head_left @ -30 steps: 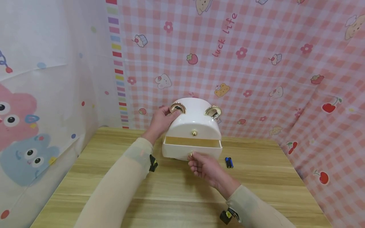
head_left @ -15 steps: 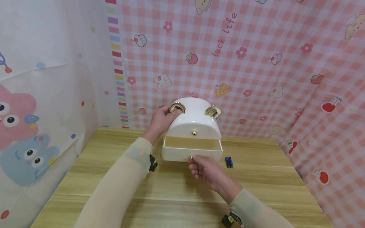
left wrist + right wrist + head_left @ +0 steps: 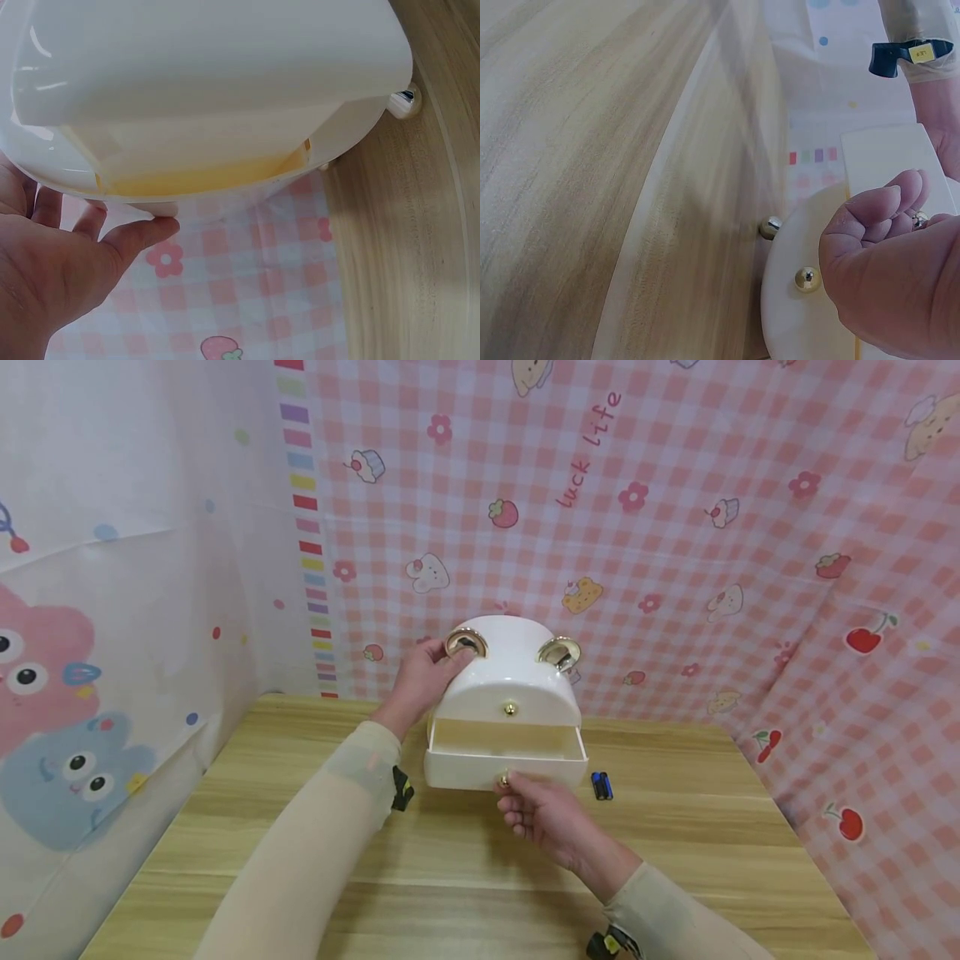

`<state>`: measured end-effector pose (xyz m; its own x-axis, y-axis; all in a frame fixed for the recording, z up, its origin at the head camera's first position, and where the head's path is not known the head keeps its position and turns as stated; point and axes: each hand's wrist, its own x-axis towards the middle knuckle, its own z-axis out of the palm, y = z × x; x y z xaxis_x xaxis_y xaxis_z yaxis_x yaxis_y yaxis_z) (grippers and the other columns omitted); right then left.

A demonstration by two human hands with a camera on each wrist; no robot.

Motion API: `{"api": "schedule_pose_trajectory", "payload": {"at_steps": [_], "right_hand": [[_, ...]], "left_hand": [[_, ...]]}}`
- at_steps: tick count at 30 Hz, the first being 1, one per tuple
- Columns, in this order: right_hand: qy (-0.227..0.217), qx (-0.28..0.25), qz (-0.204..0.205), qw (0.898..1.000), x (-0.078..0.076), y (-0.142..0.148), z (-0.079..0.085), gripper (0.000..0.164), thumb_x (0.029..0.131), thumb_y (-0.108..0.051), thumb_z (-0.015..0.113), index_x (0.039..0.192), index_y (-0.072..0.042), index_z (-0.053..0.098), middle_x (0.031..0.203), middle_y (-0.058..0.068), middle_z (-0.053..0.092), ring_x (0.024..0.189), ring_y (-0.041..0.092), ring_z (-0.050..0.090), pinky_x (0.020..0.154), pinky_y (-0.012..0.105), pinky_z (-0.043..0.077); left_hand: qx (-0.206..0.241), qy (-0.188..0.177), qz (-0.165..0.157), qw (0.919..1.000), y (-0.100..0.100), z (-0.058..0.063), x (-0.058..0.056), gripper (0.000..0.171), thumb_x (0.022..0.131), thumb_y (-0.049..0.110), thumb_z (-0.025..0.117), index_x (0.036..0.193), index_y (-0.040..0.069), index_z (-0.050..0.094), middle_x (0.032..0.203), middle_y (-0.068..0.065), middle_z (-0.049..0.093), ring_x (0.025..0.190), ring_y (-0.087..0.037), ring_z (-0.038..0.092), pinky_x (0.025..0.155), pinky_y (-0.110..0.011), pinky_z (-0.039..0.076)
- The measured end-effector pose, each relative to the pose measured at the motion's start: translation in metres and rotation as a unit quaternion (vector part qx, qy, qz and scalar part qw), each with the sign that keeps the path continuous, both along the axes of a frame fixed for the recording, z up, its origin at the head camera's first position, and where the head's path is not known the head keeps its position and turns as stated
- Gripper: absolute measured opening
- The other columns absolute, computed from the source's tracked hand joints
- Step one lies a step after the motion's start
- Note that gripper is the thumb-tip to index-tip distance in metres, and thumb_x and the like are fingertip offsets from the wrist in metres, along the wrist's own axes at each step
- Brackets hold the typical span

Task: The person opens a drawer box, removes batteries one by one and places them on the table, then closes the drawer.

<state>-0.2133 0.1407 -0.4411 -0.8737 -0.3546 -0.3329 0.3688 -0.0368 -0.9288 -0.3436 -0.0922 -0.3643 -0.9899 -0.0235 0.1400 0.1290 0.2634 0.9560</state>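
A white, round-topped drawer box [image 3: 513,639] with two gold ring ears stands near the back of the table. My left hand [image 3: 423,681] holds its upper left side by the left ring ear [image 3: 467,632], thumb in front. The left wrist view has that hand's thumb [image 3: 146,232] along the box's edge. The lower drawer [image 3: 457,770] is pulled out, and its inside looks pale yellow. My right hand [image 3: 558,831] pinches the gold knob [image 3: 504,782] on that drawer's front. Above, the upper drawer's knob [image 3: 510,709] shows; this drawer is closed.
Two blue and black batteries [image 3: 602,786] lie side by side on the wooden table [image 3: 442,877], right of the box. A pink checked cloth [image 3: 675,552] hangs close behind the box. White printed cloth [image 3: 195,610] covers the left side.
The lower drawer has slid further out toward me, with my right hand on its knob, so more of its inside shows. My left hand has stayed in place.
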Motion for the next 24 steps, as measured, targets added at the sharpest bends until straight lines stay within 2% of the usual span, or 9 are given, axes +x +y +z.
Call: {"api": "schedule_pose_trajectory", "payload": {"at_steps": [4, 9, 24], "right_hand": [[-0.001, -0.002, -0.001, 1.0, 0.001, 0.001, -0.001, 0.034, 0.114, -0.037, 0.053, 0.111, -0.01, 0.074, 0.085, -0.007, 0.072, 0.078, 0.008, 0.063, 0.074, 0.022, 0.052], [0.0, -0.004, 0.002, 1.0, 0.004, 0.002, -0.001, 0.034, 0.113, -0.038, 0.054, 0.111, -0.011, 0.074, 0.085, -0.008, 0.072, 0.078, 0.007, 0.063, 0.074, 0.022, 0.052], [-0.006, -0.008, 0.0, 1.0, 0.012, 0.004, -0.001, 0.034, 0.113, -0.038, 0.054, 0.115, -0.01, 0.074, 0.086, -0.008, 0.072, 0.078, 0.007, 0.062, 0.074, 0.021, 0.051]], "left_hand": [[-0.005, 0.004, 0.002, 1.0, 0.0, 0.0, 0.0, 0.04, 0.101, 0.043, 0.076, 0.108, 0.004, 0.074, 0.106, -0.01, 0.071, 0.091, -0.018, 0.061, 0.078, -0.026, 0.052], [-0.012, 0.005, -0.001, 0.9999, -0.001, 0.0, 0.0, 0.041, 0.101, 0.044, 0.075, 0.105, 0.004, 0.073, 0.111, -0.012, 0.072, 0.093, -0.019, 0.062, 0.08, -0.028, 0.052], [-0.009, 0.009, 0.001, 0.9999, 0.0, 0.0, -0.002, 0.04, 0.1, 0.043, 0.076, 0.111, 0.004, 0.075, 0.113, -0.013, 0.073, 0.094, -0.018, 0.063, 0.08, -0.025, 0.053]]}}
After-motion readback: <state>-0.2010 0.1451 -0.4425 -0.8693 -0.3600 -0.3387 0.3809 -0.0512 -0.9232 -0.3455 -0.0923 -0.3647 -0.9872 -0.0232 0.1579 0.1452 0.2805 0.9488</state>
